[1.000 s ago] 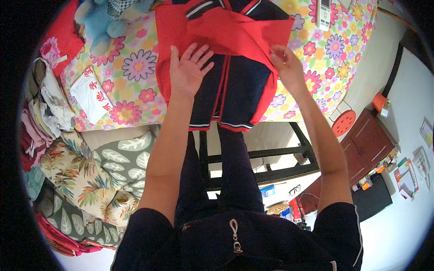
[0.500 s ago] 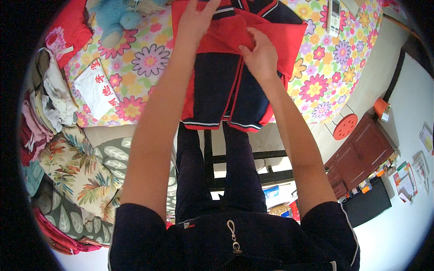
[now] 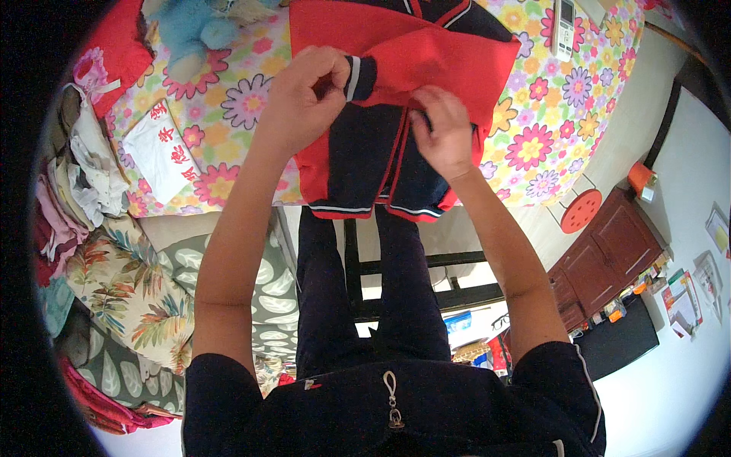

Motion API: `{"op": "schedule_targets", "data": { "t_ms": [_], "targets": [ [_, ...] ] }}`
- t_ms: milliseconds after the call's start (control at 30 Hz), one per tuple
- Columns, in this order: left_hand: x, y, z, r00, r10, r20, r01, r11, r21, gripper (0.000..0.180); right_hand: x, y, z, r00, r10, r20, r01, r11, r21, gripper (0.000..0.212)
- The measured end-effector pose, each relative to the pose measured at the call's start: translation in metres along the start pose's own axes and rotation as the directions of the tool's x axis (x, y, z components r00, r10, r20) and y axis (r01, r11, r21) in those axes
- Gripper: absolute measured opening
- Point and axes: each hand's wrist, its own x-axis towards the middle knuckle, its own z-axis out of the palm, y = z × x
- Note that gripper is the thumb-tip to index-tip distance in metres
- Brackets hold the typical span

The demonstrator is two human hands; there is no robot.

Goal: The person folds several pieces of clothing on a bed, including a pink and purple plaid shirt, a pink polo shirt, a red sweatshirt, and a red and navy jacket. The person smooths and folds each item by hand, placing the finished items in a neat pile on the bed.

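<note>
A red and navy jacket [image 3: 358, 152] lies spread in front of me, its white-striped hem near the close edge of the flowered bedspread [image 3: 251, 103]. One red sleeve [image 3: 411, 61] crosses over the jacket's body. My left hand [image 3: 308, 95] is closed, thumb and fingers pinching the sleeve's navy and white cuff [image 3: 361, 78]. To the right, my right hand [image 3: 444, 129] has its fingers curled on the lower edge of the same sleeve, gripping the red cloth. Its fingertips are partly hidden in the fabric.
A white remote control [image 3: 563, 30] lies at the far right of the bedspread. On the left are a white cloth with red characters [image 3: 161, 152], a blue plush toy [image 3: 190, 38] and piled clothes [image 3: 95, 167]. A red round stool [image 3: 581, 211] stands beyond the bed's right side.
My left hand has come nearer and now pinches the cuff, drawing the sleeve across toward me. My right hand has shifted slightly nearer, its fingers curling onto the sleeve.
</note>
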Motion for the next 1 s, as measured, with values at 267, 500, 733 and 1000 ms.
{"op": "schedule_targets", "data": {
  "t_ms": [267, 500, 733, 1000],
  "targets": [
    [0.026, -0.078, 0.004, 0.925, 0.247, -0.290, -0.027, 0.802, 0.597, 0.037, 0.032, 0.046, -0.023, 0.975, 0.151, -0.165, -0.162, 0.985, -0.056, 0.026],
    [-0.006, -0.034, 0.065, 0.945, -0.266, 0.193, 0.314, 0.903, -0.292, 0.044, 0.118, 0.062, -0.028, 0.980, 0.040, -0.193, -0.070, 0.986, -0.153, 0.037],
    [0.005, -0.066, 0.102, 0.758, -0.535, 0.373, 0.615, 0.396, -0.682, 0.054, 0.186, 0.068, -0.017, 0.923, 0.323, 0.211, -0.298, 0.944, -0.143, 0.042],
    [-0.034, -0.069, 0.084, 0.644, -0.646, 0.410, 0.509, -0.038, -0.860, 0.047, 0.090, -0.019, -0.077, 0.894, -0.102, 0.436, 0.066, 0.993, 0.096, 0.023]
  ]
}}
